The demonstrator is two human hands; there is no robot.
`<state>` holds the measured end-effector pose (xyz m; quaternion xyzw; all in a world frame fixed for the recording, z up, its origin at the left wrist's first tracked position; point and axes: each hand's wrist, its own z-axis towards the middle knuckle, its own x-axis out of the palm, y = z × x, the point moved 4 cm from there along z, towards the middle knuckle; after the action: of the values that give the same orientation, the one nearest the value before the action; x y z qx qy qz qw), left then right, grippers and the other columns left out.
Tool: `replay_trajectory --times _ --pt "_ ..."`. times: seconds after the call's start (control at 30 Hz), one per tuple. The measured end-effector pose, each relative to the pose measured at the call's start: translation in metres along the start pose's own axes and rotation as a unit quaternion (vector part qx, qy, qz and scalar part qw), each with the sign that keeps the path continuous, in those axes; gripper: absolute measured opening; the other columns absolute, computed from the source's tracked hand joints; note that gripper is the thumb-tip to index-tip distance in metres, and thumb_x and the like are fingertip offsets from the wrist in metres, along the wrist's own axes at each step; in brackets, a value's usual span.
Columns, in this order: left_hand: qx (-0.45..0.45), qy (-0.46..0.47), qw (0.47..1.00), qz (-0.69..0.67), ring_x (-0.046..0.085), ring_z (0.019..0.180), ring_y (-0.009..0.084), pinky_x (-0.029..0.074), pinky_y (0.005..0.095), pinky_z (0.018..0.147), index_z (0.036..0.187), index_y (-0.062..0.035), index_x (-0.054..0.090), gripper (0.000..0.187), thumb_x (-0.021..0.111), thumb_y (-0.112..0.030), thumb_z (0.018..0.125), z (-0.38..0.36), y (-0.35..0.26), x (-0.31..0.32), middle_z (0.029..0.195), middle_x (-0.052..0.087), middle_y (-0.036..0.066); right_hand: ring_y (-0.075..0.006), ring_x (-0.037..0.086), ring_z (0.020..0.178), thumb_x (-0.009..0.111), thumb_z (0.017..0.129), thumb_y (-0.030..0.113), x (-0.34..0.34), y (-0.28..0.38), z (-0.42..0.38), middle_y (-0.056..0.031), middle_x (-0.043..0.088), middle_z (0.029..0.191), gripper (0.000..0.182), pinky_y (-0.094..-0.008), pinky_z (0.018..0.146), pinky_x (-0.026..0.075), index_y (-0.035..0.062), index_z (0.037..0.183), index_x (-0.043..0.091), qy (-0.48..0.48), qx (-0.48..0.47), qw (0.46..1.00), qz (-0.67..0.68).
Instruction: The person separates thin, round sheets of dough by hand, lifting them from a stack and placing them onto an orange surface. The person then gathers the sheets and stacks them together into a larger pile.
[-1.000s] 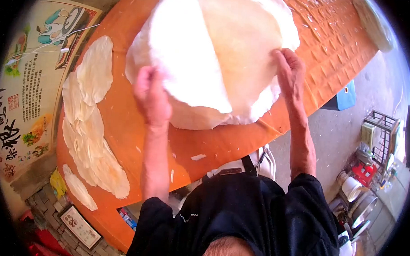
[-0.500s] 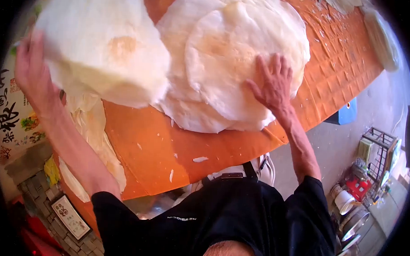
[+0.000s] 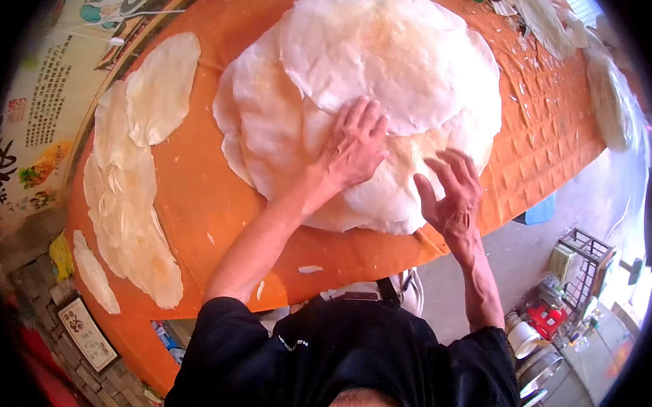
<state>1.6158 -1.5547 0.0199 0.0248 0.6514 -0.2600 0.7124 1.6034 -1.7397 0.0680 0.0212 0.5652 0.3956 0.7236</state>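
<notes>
A wide stack of thin round flatbreads (image 3: pixel 263 144), pale with faint browned patches, lies in front of me. Its uppermost flatbread (image 3: pixel 374 54) sits towards the far side, so the sheets beneath show at the near edge. My left hand (image 3: pixel 353 143) lies over the stack with fingers extended, their tips at the near rim of that top sheet. To the right, my right hand (image 3: pixel 455 194) is over the near right part of the stack, its fingers apart and slightly bent, with nothing in them.
Overlapping flatbread pieces (image 3: pixel 125 189) lie along the left of the orange-covered table (image 3: pixel 197 199). At the far right is a clear plastic-wrapped bundle (image 3: pixel 610 98). A blue object (image 3: pixel 537 211) stands beyond the table's right edge, and a black wire rack (image 3: pixel 590 248) lower right.
The flatbread that my left hand held up at the left is gone from there, and that hand now rests on the stack. My right hand has shifted slightly nearer, its fingers more bent.
</notes>
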Motion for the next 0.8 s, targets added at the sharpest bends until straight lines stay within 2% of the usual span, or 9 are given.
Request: replay_trajectory --times 0.07,0.17,0.23,0.27,0.37,0.5,0.57,0.63,0.8 --pt "-0.023 -0.060 0.998 -0.017 0.039 0.130 0.0431 0.027 0.0554 0.110 0.124 0.0035 0.053 0.053 0.064 -0.025 0.081 -0.007 0.000 0.007 0.134 0.046 0.028 -0.0379 0.056 0.107 0.077 0.074 0.027 -0.006 0.019 0.040 -0.0186 0.062 0.110 0.039 -0.0463 0.090 0.045 0.0068 0.106 0.065 -0.018 -0.043 0.998 -0.038" --pt "-0.035 -0.057 0.996 -0.064 0.046 0.122 0.0382 0.033 0.0507 0.107 0.112 0.0007 0.060 0.045 0.065 -0.028 0.078 -0.004 0.003 -0.014 0.121 0.056 0.022 -0.0407 0.048 0.122 0.072 0.081 0.033 0.030 0.012 0.112 -0.0214 0.056 0.126 0.057 -0.0465 0.103 0.037 0.0107 0.131 0.055 -0.044 -0.061 0.985 -0.154" --pt "0.011 -0.124 0.986 -0.112 0.056 0.106 0.0355 0.044 0.0473 0.095 0.098 -0.0014 0.062 0.029 0.069 -0.018 0.075 -0.015 0.012 -0.014 0.106 0.059 0.017 -0.0439 0.039 0.129 0.060 0.086 0.052 0.071 -0.010 0.146 -0.0263 0.046 0.138 0.066 -0.0579 0.104 0.030 0.0139 0.138 0.049 -0.054 -0.048 0.980 -0.188" --pt "-0.023 -0.116 0.980 -0.161 0.059 0.099 0.0322 0.047 0.0451 0.089 0.095 -0.0040 0.062 0.023 0.068 -0.014 0.076 -0.024 0.019 -0.036 0.102 0.061 0.015 -0.0443 0.034 0.133 0.053 0.088 0.057 0.098 -0.027 0.154 -0.0267 0.040 0.142 0.068 -0.0599 0.105 0.026 0.0153 0.141 0.045 0.035 -0.017 0.980 -0.194" --pt "-0.100 -0.247 0.959 -0.097 0.059 0.096 0.0321 0.048 0.0436 0.086 0.094 -0.0045 0.061 0.019 0.066 -0.013 0.078 -0.072 0.093 -0.054 0.099 0.061 0.014 -0.0435 0.021 0.141 0.043 0.091 0.059 0.143 -0.046 0.150 -0.0273 0.028 0.150 0.071 -0.0610 0.111 0.014 0.0167 0.147 0.034 0.128 0.033 0.970 -0.206" --pt "-0.364 -0.294 0.883 0.022 0.059 0.097 0.0348 0.048 0.0437 0.085 0.102 -0.0033 0.062 0.025 0.066 -0.016 0.081 -0.150 0.236 -0.075 0.100 0.061 0.016 -0.0430 0.020 0.141 0.044 0.092 0.055 0.142 -0.038 0.152 -0.0277 0.026 0.150 0.069 -0.0597 0.112 0.014 0.0160 0.148 0.033 0.146 0.043 0.967 -0.204" --pt "-0.381 -0.328 0.859 0.096 0.057 0.100 0.0362 0.047 0.0453 0.086 0.107 -0.0037 0.062 0.034 0.070 -0.021 0.078 -0.169 0.295 -0.069 0.103 0.060 0.019 -0.0432 0.021 0.141 0.043 0.092 0.056 0.147 -0.043 0.149 -0.0274 0.026 0.150 0.069 -0.0601 0.111 0.015 0.0163 0.148 0.033 0.138 0.029 0.967 -0.214" --pt "-0.410 -0.296 0.852 0.136 0.054 0.104 0.0398 0.047 0.0482 0.087 0.115 -0.0057 0.060 0.044 0.071 -0.026 0.077 -0.174 0.337 -0.069 0.108 0.057 0.021 -0.0432 0.021 0.141 0.042 0.093 0.056 0.148 -0.043 0.151 -0.0270 0.026 0.151 0.069 -0.0602 0.111 0.015 0.0171 0.148 0.032 0.144 0.033 0.965 -0.216" --pt "-0.499 -0.202 0.816 0.213 0.063 0.083 0.0386 0.051 0.0498 0.075 0.097 -0.0100 0.068 0.023 0.059 -0.028 0.086 -0.175 0.382 -0.097 0.088 0.065 0.016 -0.0432 0.020 0.142 0.041 0.093 0.057 0.149 -0.044 0.148 -0.0274 0.025 0.151 0.068 -0.0598 0.112 0.014 0.0170 0.148 0.033 0.142 0.032 0.966 -0.213"
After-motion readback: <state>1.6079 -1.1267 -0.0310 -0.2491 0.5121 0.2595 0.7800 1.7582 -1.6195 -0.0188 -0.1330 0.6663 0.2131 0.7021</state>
